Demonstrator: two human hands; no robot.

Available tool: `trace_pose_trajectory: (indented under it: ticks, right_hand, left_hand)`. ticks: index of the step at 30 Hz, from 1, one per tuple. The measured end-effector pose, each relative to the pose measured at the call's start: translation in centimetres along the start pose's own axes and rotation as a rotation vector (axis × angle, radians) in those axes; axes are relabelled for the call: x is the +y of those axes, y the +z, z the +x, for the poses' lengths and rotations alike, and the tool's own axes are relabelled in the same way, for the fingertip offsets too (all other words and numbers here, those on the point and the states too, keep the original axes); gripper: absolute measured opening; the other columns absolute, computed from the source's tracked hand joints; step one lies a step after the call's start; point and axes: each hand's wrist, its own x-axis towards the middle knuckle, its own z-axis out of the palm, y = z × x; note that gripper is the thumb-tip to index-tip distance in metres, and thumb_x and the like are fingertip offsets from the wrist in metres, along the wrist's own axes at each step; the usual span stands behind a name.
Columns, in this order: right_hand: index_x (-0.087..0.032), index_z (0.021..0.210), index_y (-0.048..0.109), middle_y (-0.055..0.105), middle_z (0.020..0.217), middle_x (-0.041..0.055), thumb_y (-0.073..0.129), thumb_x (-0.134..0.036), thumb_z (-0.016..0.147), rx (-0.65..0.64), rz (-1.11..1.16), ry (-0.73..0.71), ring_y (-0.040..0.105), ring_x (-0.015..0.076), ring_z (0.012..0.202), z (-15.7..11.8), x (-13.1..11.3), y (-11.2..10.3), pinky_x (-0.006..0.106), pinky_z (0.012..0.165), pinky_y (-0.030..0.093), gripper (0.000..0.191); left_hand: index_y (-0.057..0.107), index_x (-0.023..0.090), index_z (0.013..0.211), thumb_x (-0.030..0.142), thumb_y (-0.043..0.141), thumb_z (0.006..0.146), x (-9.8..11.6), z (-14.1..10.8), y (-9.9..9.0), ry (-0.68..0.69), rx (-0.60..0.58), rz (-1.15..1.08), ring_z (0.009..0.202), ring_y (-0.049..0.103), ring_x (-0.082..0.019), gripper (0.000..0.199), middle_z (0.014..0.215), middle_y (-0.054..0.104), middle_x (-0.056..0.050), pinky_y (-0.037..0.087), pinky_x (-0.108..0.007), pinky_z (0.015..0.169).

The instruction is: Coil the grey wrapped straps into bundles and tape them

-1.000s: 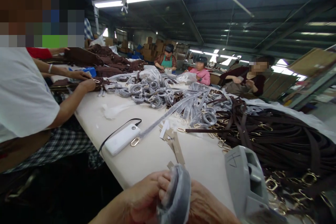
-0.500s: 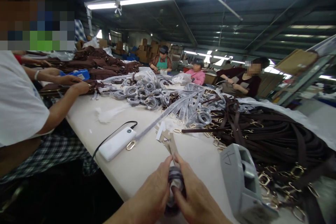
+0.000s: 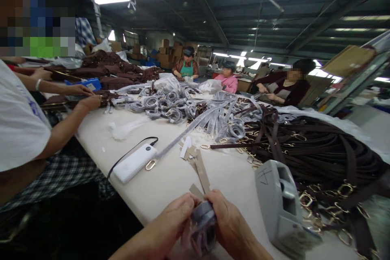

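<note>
the left hand (image 3: 175, 219) and the right hand (image 3: 230, 219) were both grasping a coiled strap (image 3: 203, 213), one from each side, low in the view over the near part of the worktop (image 3: 170, 178); the coil sat inside a clear plastic sleeve that gave it a greyish look, and its lower part was blurred; just beyond the fingers lay cardboard strips (image 3: 201, 170), loosely overlapping; to their left was a white power bank (image 3: 134, 163) with a black cable (image 3: 122, 155) plugged into it; near it a sleeved strap (image 3: 184, 136) ran out flat, a gold ring (image 3: 150, 165) at its near end, its far end lost among other sleeved straps; past that lay a heap of sleeved coils (image 3: 174, 115), each in its own plastic; to the right stood a grey dispenser (image 3: 265, 195) with a handwritten mark on its side and a pale round part within its hollow; beyond it was a large pile of brown straps (image 3: 319, 142), bare of plastic, with gold clasps (image 3: 345, 189) at the edge; at the far left a blue box (image 3: 91, 84) lay near a co-worker's hand (image 3: 79, 90), its contents too small to tell; cardboard boxes (image 3: 165, 52) were stacked in the background, their insides hidden
</note>
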Motion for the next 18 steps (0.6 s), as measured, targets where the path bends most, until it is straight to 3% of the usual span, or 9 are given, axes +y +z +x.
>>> trace_pose_trajectory:
  ticks: [2, 8, 10, 12, 14, 18]
  right_hand:
    - [-0.022, 0.1, 0.05, 0.066, 0.079, 0.0057, 0.037, -0.012, 0.088, -0.069, 0.054, -0.04, 0.065, 0.0202, 0.063, -0.3, 0.0, -0.1, 0.029, 0.055, 0.055, 0.021]
    - [-0.02, 0.107, 0.056, 0.067, 0.078, 0.0064, 0.036, -0.015, 0.095, -0.148, 0.107, -0.089, 0.063, 0.0214, 0.064, -0.1, -0.7, -1.0, 0.03, 0.056, 0.055, 0.024]
    - [-0.017, 0.128, 0.048, 0.069, 0.082, 0.0079, 0.033, -0.016, 0.098, -0.129, 0.077, -0.162, 0.064, 0.0215, 0.066, 0.1, -1.0, -1.3, 0.03, 0.057, 0.055, 0.033]
    - [-0.015, 0.147, 0.026, 0.07, 0.084, 0.0088, 0.033, -0.014, 0.098, -0.119, 0.056, -0.247, 0.064, 0.0219, 0.067, 0.5, -1.2, -1.6, 0.031, 0.059, 0.056, 0.049]
    - [-0.014, 0.153, 0.008, 0.07, 0.083, 0.0086, 0.035, -0.012, 0.097, -0.138, 0.038, -0.305, 0.063, 0.0225, 0.065, 0.9, -1.4, -1.9, 0.033, 0.057, 0.055, 0.062]
    - [-0.018, 0.153, 0.01, 0.069, 0.08, 0.0062, 0.039, -0.012, 0.096, -0.208, -0.009, -0.349, 0.059, 0.0219, 0.06, 2.0, -2.2, -2.6, 0.032, 0.053, 0.053, 0.064]
  left_hand:
    - [0.063, 0.012, 0.084, 0.057, 0.057, 0.085, 0.3, 0.3, -0.1, -0.064, -0.041, -0.035, 0.073, 0.054, -0.015, 0.046, 0.079, 0.061, -0.003, 0.044, -0.027, 0.073]
    - [0.071, 0.009, 0.078, 0.065, 0.069, 0.07, 0.2, 0.7, -0.5, -0.225, -0.233, -0.047, 0.064, 0.056, -0.015, 0.057, 0.068, 0.064, -0.005, 0.045, -0.025, 0.067]
    - [0.073, 0.008, 0.078, 0.061, 0.071, 0.069, -0.1, 0.6, -0.7, -0.26, -0.264, -0.091, 0.064, 0.059, -0.016, 0.054, 0.07, 0.066, -0.007, 0.047, -0.026, 0.068]
    - [0.073, 0.008, 0.075, 0.057, 0.068, 0.073, -0.5, 0.5, -0.8, -0.283, -0.286, -0.1, 0.062, 0.06, -0.017, 0.049, 0.068, 0.067, -0.008, 0.048, -0.028, 0.068]
    - [0.073, 0.008, 0.073, 0.055, 0.062, 0.078, -0.8, 0.3, -0.6, -0.286, -0.293, -0.094, 0.061, 0.061, -0.017, 0.048, 0.066, 0.067, -0.009, 0.049, -0.03, 0.068]
    - [0.073, 0.01, 0.083, 0.046, 0.066, 0.082, -0.9, -0.3, 0.7, -0.16, -0.194, -0.171, 0.06, 0.056, -0.014, 0.037, 0.063, 0.063, -0.004, 0.045, -0.026, 0.067]
